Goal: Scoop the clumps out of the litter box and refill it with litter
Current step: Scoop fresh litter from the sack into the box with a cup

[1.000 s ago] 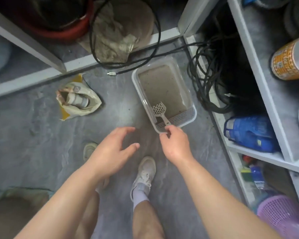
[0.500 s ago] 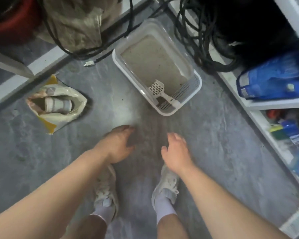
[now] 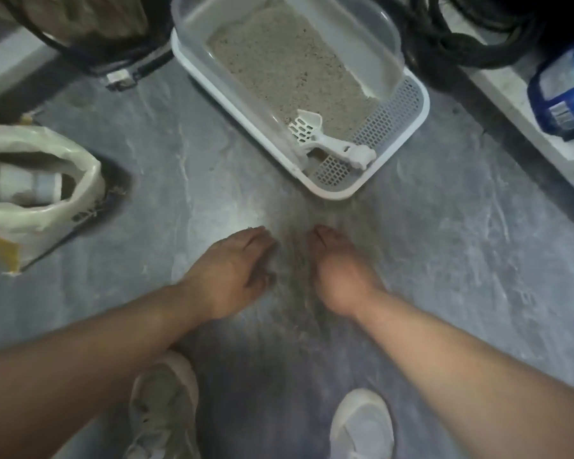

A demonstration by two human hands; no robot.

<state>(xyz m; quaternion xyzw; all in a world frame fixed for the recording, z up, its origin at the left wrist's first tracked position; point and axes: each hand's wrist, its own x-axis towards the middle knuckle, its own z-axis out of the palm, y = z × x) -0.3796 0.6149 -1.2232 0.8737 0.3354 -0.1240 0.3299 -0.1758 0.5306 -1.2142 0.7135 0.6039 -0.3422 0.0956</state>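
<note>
A white litter box (image 3: 232,94) with grey-beige litter (image 3: 289,64) stands on the grey floor, top centre. A white slotted scoop (image 3: 325,140) lies at its near end, handle resting on the perforated grate (image 3: 381,124). An open litter bag (image 3: 43,190) with a cup inside lies on the floor at the left. My left hand (image 3: 236,270) and my right hand (image 3: 338,266) hang side by side just above the floor, a little in front of the box. Both hold nothing, their fingers pointing down and loosely bent.
Coiled black cables (image 3: 461,31) lie right behind the box. A white shelf unit (image 3: 524,104) runs along the right with a blue packet (image 3: 564,84) on it. A crumpled sack (image 3: 80,18) and a cable sit top left. My two shoes (image 3: 362,425) are below.
My right hand let go of the scoop handle and drew back from the box. Both hands came together low over the floor as the view dropped closer to the box.
</note>
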